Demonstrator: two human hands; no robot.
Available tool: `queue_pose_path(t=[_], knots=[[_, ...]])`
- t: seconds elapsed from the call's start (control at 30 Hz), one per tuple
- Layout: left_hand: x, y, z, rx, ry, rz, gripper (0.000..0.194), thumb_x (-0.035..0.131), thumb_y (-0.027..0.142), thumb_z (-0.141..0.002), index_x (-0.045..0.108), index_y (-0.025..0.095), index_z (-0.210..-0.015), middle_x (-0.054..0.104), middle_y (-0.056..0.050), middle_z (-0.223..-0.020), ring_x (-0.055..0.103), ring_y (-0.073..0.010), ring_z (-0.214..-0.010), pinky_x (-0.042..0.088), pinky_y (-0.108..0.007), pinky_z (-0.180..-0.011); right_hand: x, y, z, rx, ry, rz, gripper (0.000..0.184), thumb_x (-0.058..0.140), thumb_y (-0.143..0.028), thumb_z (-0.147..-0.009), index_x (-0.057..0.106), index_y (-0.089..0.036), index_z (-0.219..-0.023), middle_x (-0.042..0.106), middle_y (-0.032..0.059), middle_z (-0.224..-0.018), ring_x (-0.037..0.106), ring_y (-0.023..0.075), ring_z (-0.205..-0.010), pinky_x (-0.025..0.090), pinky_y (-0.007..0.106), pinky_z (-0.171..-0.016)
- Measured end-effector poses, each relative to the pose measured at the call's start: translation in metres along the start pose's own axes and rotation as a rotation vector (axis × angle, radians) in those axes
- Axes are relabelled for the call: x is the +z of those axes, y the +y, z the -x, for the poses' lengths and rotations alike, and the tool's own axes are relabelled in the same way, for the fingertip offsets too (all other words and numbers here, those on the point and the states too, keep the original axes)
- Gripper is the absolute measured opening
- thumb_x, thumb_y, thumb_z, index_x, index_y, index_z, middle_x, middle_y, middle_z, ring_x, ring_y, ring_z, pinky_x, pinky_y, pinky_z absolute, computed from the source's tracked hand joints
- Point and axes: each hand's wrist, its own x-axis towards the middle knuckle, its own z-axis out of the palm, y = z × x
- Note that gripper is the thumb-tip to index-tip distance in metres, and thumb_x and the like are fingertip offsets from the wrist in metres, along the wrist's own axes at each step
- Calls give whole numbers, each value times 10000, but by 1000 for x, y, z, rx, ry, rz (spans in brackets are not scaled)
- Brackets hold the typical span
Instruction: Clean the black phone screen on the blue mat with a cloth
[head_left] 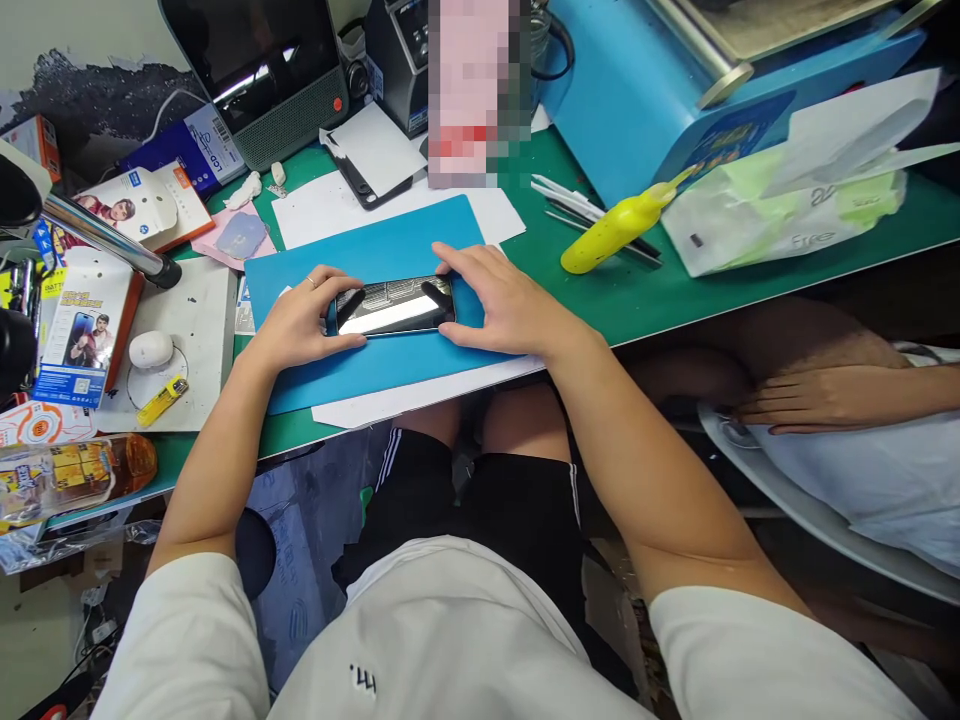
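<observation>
Left fingers (346, 342) and right fingers (463, 336) are gripping the phone (396, 306). Right of it, a bottle (616, 230) is lying beyond open worktop (637, 300)

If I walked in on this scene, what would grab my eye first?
Probably the dark, shiny phone on the blue mat, held between the left hand and the right hand. Next, perhaps, the bright yellow squeeze bottle lying to the right on the green table, and the big blue machine behind it.
</observation>
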Motion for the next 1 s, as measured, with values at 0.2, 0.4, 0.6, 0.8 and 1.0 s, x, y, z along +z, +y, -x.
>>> queue_pose_path(t=[0.2, 0.4, 0.6, 0.8, 1.0], knots=[[0, 1, 0, -1, 1, -1, 807, 738, 718, -874, 610, 249, -1517, 607, -139, -1513, 669, -318, -1131, 543, -424, -950, -1, -2, 1, -2, -7, -6, 1000, 699, -469, -897, 244, -314, -1774, 605, 132, -1565, 540, 464, -1453, 425, 734, -1246], [-4, 1, 3, 30, -12, 50, 817, 706, 622, -863, 549, 232, -1564, 566, -155, -1554, 667, -263, -967, 539, -421, -878, 0, 4, 3, 53, 60, -98, 739, 375, -607, -1064, 295, -371, -1759, 615, 93, -1596, 538, 437, -1485, 423, 732, -1245], [-7, -2, 5, 39, 24, 28, 726, 584, 476, -843, 544, 218, -1520, 617, -145, -1493, 639, -324, -1088, 547, -501, -992, 3, 8, 4, 71, 99, -121, 719, 237, -666, -1093, 338, -390, -1749, 650, 85, -1555, 557, 415, -1473, 435, 725, -1239], [-6, -4, 5, 8, 77, 49, 522, 423, 406, -958, 605, 211, -1407, 679, -116, -1382, 611, -352, -1187, 499, -555, -1073, 3, 10, 4, 27, 140, -147, 665, 291, -584, -1111, 417, -361, -1726, 689, 88, -1479, 596, 395, -1413, 459, 697, -1233], [-5, 0, 4, 51, 30, -48, 667, 653, 673, -921, 609, 238, -1425, 684, -135, -1426, 605, -385, -1237, 481, -567, -1119, 3, 9, 2, 51, 138, -180, 644, 312, -579, -1105, 497, -356, -1679, 715, 84, -1441, 609, 405, -1396, 456, 729, -1227]])
